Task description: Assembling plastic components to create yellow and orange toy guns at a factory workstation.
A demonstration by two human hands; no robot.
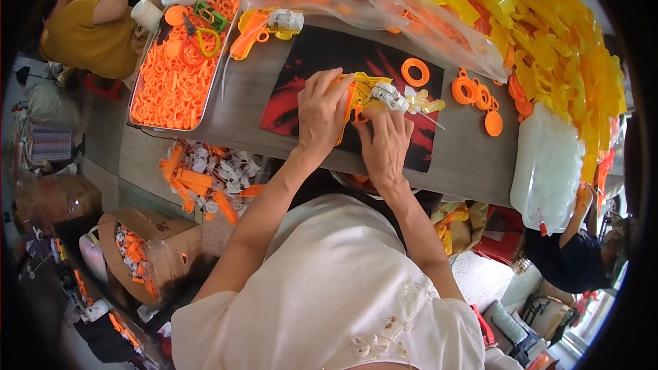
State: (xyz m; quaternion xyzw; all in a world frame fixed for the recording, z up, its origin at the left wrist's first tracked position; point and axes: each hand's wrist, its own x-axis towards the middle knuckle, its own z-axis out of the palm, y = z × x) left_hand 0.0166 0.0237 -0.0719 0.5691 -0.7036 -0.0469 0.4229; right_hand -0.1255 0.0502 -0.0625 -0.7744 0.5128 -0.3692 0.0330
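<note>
My left hand [321,109] is wrapped round an orange and yellow toy gun [369,85] held above a black and red mat [295,82]. My right hand [385,138] has its fingers closed on the same toy gun from the near right side, by its orange trigger area. A white cylindrical part [389,96] sits at the gun's right end. Just beyond it lie small clear yellowish pieces [426,104] with a thin white stick. An orange ring [415,72] rests on the mat's far right. My fingers hide much of the gun's body.
At left stands a metal tray [203,118] of small orange parts, with green-handled cutters [208,41] on top. Another toy gun [257,31] lies beside it. Orange rings [466,90], a translucent white bin [545,171] and a heap of yellow shells [548,34] fill the right.
</note>
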